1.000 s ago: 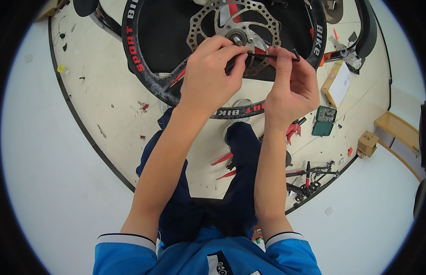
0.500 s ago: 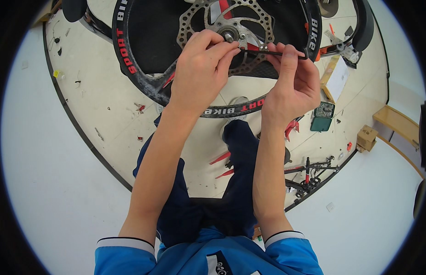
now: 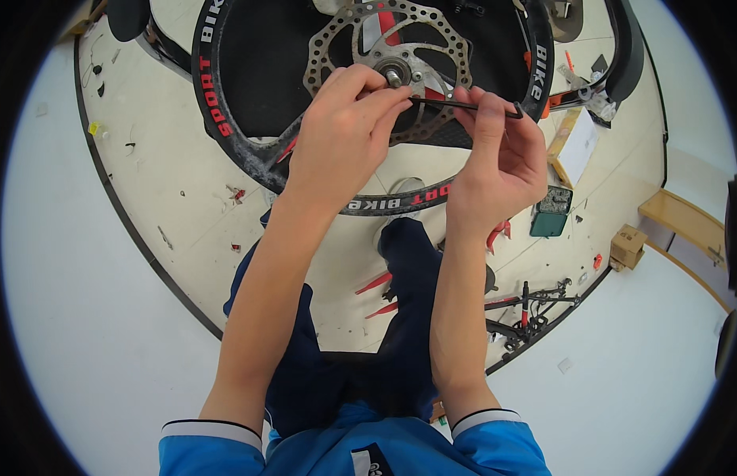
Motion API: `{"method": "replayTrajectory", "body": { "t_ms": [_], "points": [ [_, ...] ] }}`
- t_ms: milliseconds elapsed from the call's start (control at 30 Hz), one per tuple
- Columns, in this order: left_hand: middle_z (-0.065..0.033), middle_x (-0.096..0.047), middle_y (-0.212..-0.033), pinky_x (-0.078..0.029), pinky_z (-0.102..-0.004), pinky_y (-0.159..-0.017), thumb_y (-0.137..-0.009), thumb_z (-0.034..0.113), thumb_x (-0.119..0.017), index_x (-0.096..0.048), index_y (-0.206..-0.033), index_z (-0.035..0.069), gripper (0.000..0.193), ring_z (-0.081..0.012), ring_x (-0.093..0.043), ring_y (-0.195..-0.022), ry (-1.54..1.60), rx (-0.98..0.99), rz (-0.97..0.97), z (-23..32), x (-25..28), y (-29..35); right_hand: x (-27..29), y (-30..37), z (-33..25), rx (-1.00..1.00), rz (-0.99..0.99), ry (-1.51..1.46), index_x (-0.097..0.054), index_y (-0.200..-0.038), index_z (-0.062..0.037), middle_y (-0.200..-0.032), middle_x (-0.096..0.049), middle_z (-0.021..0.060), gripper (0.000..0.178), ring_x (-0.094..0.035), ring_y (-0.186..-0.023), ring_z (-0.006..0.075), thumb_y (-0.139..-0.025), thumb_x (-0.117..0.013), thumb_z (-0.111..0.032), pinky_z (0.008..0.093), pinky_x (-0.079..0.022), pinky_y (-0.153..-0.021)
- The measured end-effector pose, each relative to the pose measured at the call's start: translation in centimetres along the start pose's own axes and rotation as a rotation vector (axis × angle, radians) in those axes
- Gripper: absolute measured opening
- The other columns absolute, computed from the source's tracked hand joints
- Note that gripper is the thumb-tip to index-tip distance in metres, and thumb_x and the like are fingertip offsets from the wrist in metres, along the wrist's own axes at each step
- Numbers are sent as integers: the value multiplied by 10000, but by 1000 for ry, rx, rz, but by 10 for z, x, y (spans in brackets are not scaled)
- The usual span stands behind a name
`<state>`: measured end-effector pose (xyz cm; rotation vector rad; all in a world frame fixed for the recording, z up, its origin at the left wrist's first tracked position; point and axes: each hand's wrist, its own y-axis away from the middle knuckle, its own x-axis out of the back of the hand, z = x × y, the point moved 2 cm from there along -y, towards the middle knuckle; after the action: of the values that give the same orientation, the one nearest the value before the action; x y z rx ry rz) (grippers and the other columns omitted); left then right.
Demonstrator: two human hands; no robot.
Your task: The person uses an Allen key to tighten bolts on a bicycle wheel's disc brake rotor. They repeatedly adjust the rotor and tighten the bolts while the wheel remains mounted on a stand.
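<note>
A bicycle wheel [image 3: 261, 152] with a black rim and red and white lettering lies flat in front of me. A perforated silver brake disc [image 3: 457, 62] sits around its hub and axle [image 3: 394, 78]. My right hand [image 3: 495, 155] is closed on a thin black hex key [image 3: 451, 102], held nearly level over the disc. My left hand [image 3: 344, 131] pinches at the key's left end, just below the axle. Whatever lies between those left fingertips is too small and covered to make out.
The wheel rests on a black chair seat with armrests [image 3: 626, 55] at either side. On the floor to the right are a green case [image 3: 551, 222], a white-topped box [image 3: 574, 147], a cardboard box [image 3: 627, 246] and a black bicycle frame [image 3: 527, 313]. Small scraps lie at left.
Both hands and the hex key sit slightly lower against the disc, further from the axle. The key's bent end has turned a little. The whole view has shifted slightly.
</note>
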<state>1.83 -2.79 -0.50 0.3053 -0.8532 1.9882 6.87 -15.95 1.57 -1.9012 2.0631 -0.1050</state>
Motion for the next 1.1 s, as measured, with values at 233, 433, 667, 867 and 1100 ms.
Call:
{"method": "replayTrajectory", "body": {
  "t_ms": [233,433,667,867,1100],
  "points": [
    [-45,-642,-859,-497,-293,-593,-823,25,-785,-779,-984,47,163,-186,-631,-701,-4,-25,57,-1,-1,-1,1,6,4,148,-122,154,-686,-1003,54,-918,-747,125,112,-729,-816,148,-897,-723,49,252,-594,-738],
    [-43,-663,-861,-514,-277,-595,-821,21,-782,-776,-966,43,147,-180,-653,-708,-10,-14,61,-2,0,-1,-3,8,10,132,-311,426,-699,-997,50,-926,-739,108,148,-708,-783,135,-1009,-629,-80,240,-559,-713],
    [-38,-667,-859,-518,-280,-599,-798,27,-793,-777,-961,50,165,-179,-658,-709,-15,0,64,0,0,-1,-1,7,7,8,-414,523,-636,-1020,25,-868,-684,74,138,-666,-740,120,-1016,-615,-112,257,-525,-686],
    [-54,-634,-834,-527,-330,-655,-761,29,-778,-761,-923,35,163,-224,-637,-771,22,2,98,-1,-4,1,-2,7,6,60,-434,527,-644,-1007,15,-841,-688,60,116,-660,-716,98,-997,-648,-100,242,-516,-660],
    [-61,-621,-824,-531,-349,-677,-731,14,-757,-762,-920,36,191,-251,-616,-788,28,-25,86,0,-5,0,-2,8,8,85,-412,571,-663,-955,10,-770,-688,40,114,-635,-650,69,-976,-686,-99,210,-485,-590]
  ]
}}
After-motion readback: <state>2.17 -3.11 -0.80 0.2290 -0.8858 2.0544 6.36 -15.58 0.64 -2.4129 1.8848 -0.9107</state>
